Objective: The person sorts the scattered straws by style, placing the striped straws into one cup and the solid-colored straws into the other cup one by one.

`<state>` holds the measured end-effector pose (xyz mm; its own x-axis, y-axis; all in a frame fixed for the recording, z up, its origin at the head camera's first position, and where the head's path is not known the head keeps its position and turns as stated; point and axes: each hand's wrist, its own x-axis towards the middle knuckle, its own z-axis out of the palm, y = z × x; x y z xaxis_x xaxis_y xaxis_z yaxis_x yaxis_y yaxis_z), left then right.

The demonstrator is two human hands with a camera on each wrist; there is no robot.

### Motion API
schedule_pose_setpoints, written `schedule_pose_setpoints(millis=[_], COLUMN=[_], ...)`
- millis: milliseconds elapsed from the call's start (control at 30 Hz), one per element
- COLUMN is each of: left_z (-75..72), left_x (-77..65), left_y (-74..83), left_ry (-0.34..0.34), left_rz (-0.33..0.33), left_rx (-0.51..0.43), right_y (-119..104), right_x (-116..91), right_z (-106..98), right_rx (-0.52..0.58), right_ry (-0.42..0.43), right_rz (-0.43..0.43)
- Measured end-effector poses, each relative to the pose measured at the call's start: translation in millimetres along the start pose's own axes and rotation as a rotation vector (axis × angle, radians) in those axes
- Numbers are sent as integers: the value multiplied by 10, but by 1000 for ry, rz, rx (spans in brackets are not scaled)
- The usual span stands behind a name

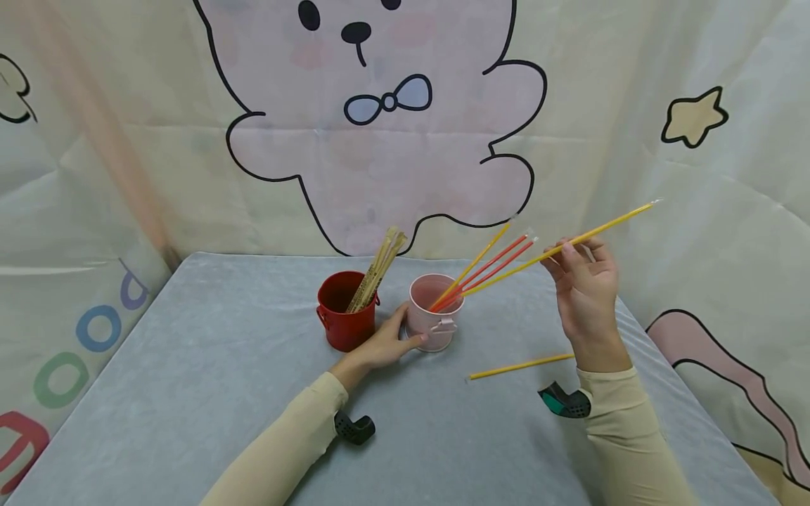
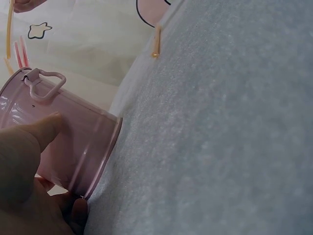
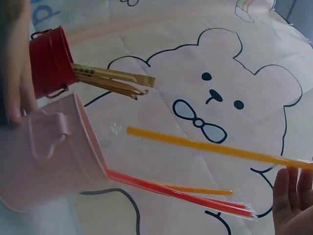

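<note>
My left hand (image 1: 380, 346) grips the small pink bucket (image 1: 420, 325), thumb on its front and fingers round behind. Two red straws (image 1: 497, 264) and a yellow one lean out of this bucket. My right hand (image 1: 590, 299) pinches another yellow straw (image 1: 610, 224) in a clear wrapper, tilted, its lower end overlapping the pink rim in the head view. From the right wrist, that end (image 3: 134, 131) shows beyond the bucket's mouth, apart from the rim. One more yellow straw (image 1: 520, 367) lies on the table below my right hand.
Close to the left of the pink bucket stands a red bucket (image 1: 342, 332) with several paper-wrapped sticks (image 1: 380, 270) in it. A pale blue cloth covers the table (image 1: 190, 393). Behind it hangs a printed curtain (image 1: 582, 84).
</note>
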<state>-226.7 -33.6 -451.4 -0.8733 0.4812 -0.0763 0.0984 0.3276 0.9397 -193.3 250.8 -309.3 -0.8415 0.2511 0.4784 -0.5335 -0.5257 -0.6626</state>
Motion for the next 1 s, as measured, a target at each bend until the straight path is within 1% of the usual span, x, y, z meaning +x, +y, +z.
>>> schedule_pose_setpoints(millis=[133, 233, 367, 467, 533, 667, 767, 867, 1000], left_z=[-1, -5, -6, -4, -6, -18, -18, -8, 7], left_x=[1, 3, 2, -1, -4, 2, 7, 11, 28], left_y=[2, 8, 4, -4, -10, -41, -50, -46, -40], left_ry=[-3, -1, -1, -3, -2, 8, 5, -3, -2], left_rz=[-1, 2, 6, 6, 3, -5, 3, 16, 15], left_rx=[-1, 2, -1, 0, 2, -2, 1, 7, 3], right_y=[130, 197, 260, 308, 345, 432, 493, 552, 624], right_x=[-33, -51, -66, -83, -93, -105, -113, -125, -132], right_z=[15, 16, 12, 14, 17, 10, -23, -68, -107], right_rx=[-67, -96, -132, -187, -232, -322, -379, -431, -496], right_ry=[65, 79, 77, 78, 64, 6, -27, -37, -35], right_rz=[-6, 13, 45, 74, 100, 168, 201, 221, 235])
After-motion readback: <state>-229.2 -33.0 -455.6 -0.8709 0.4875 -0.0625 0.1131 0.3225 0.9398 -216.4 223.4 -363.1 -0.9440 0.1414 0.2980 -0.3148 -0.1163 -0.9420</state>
